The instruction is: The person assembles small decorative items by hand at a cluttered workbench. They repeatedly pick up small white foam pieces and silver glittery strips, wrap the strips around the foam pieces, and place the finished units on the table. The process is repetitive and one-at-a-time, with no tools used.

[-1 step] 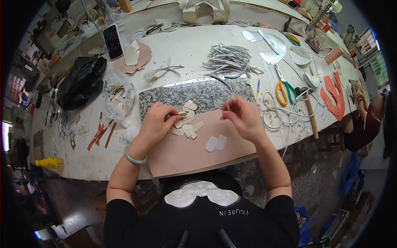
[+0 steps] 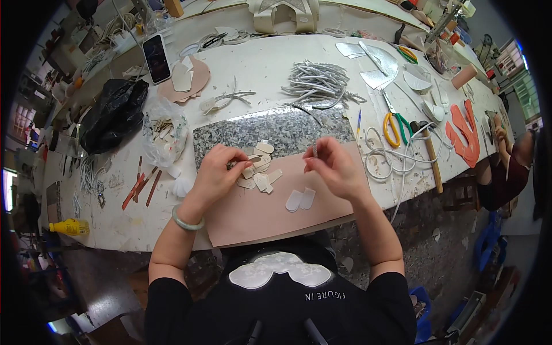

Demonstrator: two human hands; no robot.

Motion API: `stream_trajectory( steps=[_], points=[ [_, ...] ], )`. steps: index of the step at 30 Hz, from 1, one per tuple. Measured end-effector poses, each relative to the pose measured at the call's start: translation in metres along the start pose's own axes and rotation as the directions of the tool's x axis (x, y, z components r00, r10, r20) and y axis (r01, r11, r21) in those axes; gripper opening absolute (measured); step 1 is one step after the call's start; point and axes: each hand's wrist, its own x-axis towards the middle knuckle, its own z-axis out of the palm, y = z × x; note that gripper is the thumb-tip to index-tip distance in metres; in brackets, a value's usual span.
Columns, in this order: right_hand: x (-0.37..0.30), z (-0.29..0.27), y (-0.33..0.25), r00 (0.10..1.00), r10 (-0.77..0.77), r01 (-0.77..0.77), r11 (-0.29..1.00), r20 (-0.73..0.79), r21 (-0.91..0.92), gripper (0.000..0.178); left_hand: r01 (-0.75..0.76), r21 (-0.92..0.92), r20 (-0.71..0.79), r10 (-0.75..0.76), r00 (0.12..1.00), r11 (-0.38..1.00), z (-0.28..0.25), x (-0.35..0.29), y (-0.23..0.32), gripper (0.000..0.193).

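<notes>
My left hand (image 2: 219, 168) is closed at the left edge of a pile of small cream tab-shaped pieces (image 2: 263, 163), with thumb and forefinger pinched on one of them. My right hand (image 2: 334, 167) is raised over the right part of a pinkish-tan sheet (image 2: 259, 213). Its thumb and fingertips pinch a short bit of silver-grey cord (image 2: 315, 150), mostly hidden by the fingers. Between my hands and nearer to me, two white round-ended tabs (image 2: 301, 199) lie side by side on the sheet. Beneath the sheet's far edge is a speckled stone slab (image 2: 247, 133).
A heap of silver cords (image 2: 316, 82) lies beyond the slab. To the right are scissors (image 2: 393, 121), a loose white cord (image 2: 382, 167) and a hammer (image 2: 432, 161). A plastic bag of pieces (image 2: 165, 132) and a black bag (image 2: 112, 118) sit left. Another person (image 2: 509, 167) is far right.
My right hand has shifted slightly left and its fingers have curled inward, the cord bit still pinched. My left hand has hardly moved.
</notes>
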Motion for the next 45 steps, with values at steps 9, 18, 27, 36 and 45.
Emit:
stream_trajectory(
  steps=[9,18,27,36,45],
  points=[
    [0.0,0.059,-0.009,0.945,-0.258,0.251,0.966,0.2,0.059,0.013,0.357,-0.821,0.344,-0.114,0.932,0.446,0.016,-0.025,0.017,0.02],
    [-0.008,0.062,-0.04,0.94,-0.283,0.336,0.871,0.192,-0.36,0.011,0.383,-0.722,0.349,-0.174,0.921,0.576,0.001,-0.044,0.038,0.021],
    [-0.011,0.062,-0.033,0.864,-0.403,0.499,0.767,0.302,-0.403,0.013,0.389,-0.661,0.357,-0.187,0.915,0.642,-0.005,-0.045,0.036,0.02],
    [-0.015,0.065,-0.047,0.8,-0.46,0.594,0.522,0.385,-0.612,0.017,0.16,-0.473,0.174,-0.086,0.981,0.867,-0.002,-0.052,0.043,0.014],
    [-0.017,0.061,-0.052,0.759,-0.402,0.65,0.505,0.512,-0.567,0.02,-0.167,-0.27,0.004,0.174,0.985,0.948,0.004,-0.051,0.052,0.009]
  ],
)
